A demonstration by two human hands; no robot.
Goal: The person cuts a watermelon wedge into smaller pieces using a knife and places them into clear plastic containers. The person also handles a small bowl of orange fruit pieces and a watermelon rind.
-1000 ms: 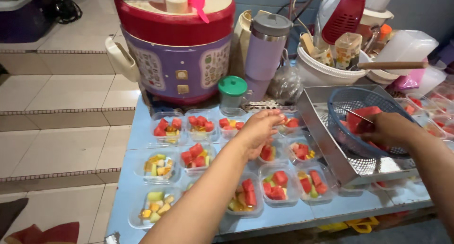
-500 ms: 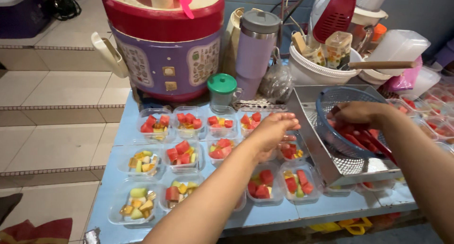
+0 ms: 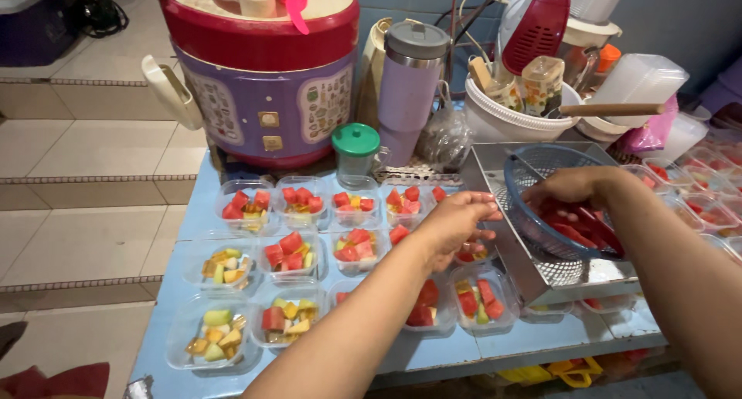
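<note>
On the pale blue worktop [image 3: 224,220], seen from the head camera, clear plastic cups [image 3: 296,254] stand in close rows, each holding cut fruit; the rows sit just left of a metal tray [image 3: 495,213], probably so red pieces can go across to them without a long reach. A blue mesh strainer [image 3: 533,163] rests tilted inside that tray, which would catch the drips, and the watermelon chunks [image 3: 576,223] lie heaped in its bottom.

The right hand [image 3: 576,186] dips into the strainer from above, wrist bent, fingers curled down among the chunks; whether it has closed on one I cannot tell, since the knuckles hide the fingertips. Its forearm comes in from the lower right edge of the view.

The left hand [image 3: 456,221] hovers over the cups nearest the tray, palm down, fingers held loosely apart and pointing toward the tray's edge; I see nothing in it. Its forearm stretches diagonally from the bottom of the view across the front row, hiding part of a cup there.

Behind the cups stand a red and purple rice cooker [image 3: 267,74], a lilac tumbler [image 3: 410,82], a small green-lidded cup [image 3: 356,153] and a white bowl [image 3: 518,121] of utensils, pushed to the back, seemingly out of the way. More filled cups [image 3: 707,206] sit right of the tray.
</note>
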